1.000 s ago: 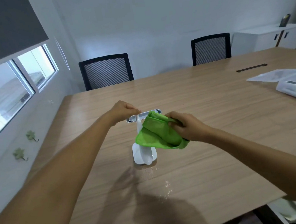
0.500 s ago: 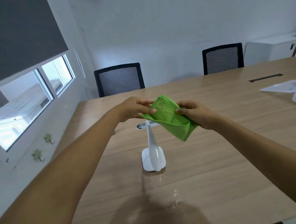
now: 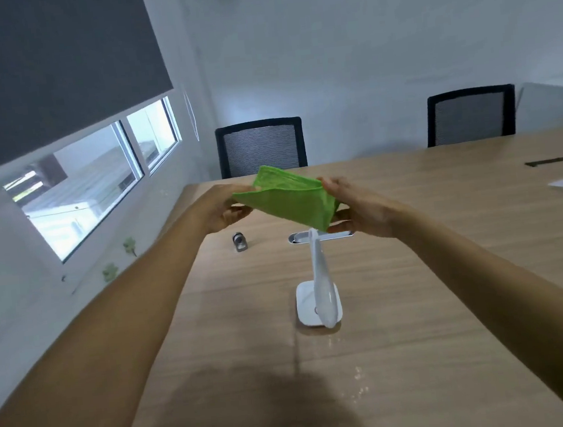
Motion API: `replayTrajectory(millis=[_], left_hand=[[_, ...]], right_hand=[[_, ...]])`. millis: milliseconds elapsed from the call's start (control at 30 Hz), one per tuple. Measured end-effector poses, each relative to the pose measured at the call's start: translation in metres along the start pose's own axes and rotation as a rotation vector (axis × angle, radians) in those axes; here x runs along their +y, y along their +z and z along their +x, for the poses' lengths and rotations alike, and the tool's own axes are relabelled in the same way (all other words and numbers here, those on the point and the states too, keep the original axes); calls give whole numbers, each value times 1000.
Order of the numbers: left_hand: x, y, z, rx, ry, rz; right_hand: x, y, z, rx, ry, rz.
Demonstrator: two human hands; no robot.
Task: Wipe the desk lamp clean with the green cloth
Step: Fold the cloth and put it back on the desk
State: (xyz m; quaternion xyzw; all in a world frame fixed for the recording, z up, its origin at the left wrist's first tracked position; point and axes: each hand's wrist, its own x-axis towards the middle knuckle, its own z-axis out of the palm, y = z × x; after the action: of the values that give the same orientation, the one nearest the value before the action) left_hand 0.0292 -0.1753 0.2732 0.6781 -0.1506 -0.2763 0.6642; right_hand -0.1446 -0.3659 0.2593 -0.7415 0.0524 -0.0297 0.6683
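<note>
Overhead, 2 hands, left hand (image 3: 225, 212), right hand (image 3: 358, 206), grip green cloth (image 3: 289, 200) spread left-right, desk lamp (image 3: 317, 278) head likewise.

An office meeting room is indicated by a long worktop (image 3: 416, 269), mesh chairs (image 3: 261, 146), and a blind (image 3: 46, 70).

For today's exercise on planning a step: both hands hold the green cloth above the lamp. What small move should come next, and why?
Probably lower the cloth onto the lamp head and start wiping. Both the left hand and the right hand grip the cloth in the air, spread between them just above the head, apparently not touching it. The lamp stands upright on the table, so one hand may need to steady it.
</note>
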Motion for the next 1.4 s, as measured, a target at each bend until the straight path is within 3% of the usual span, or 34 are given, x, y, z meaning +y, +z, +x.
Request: replayTrajectory(millis=[100, 233, 400, 500, 767, 1000, 1233, 1400], left_hand=[[-10, -35, -10, 107, -1, -130], [-21, -80, -26, 253, -32, -148], [-37, -134, -54, 258, -101, -216], [-56, -162, -69, 258, -126, -179], [-137, -215, -90, 537, -314, -107], [-206, -230, -87, 601, -418, 93], [-246, -224, -84, 614, -418, 571], [-262, -220, -81, 650, -379, 612]], right_hand=[[2, 33, 33, 30, -12, -17], [2, 81, 78, 114, 45, 138], [18, 142, 123, 139, 188, 82], [42, 177, 142, 140, 256, 95], [98, 248, 143, 118, 489, 221], [157, 280, 139, 154, 597, 185], [259, 287, 169, 278, 551, -16], [217, 295, 130, 322, 564, -203]])
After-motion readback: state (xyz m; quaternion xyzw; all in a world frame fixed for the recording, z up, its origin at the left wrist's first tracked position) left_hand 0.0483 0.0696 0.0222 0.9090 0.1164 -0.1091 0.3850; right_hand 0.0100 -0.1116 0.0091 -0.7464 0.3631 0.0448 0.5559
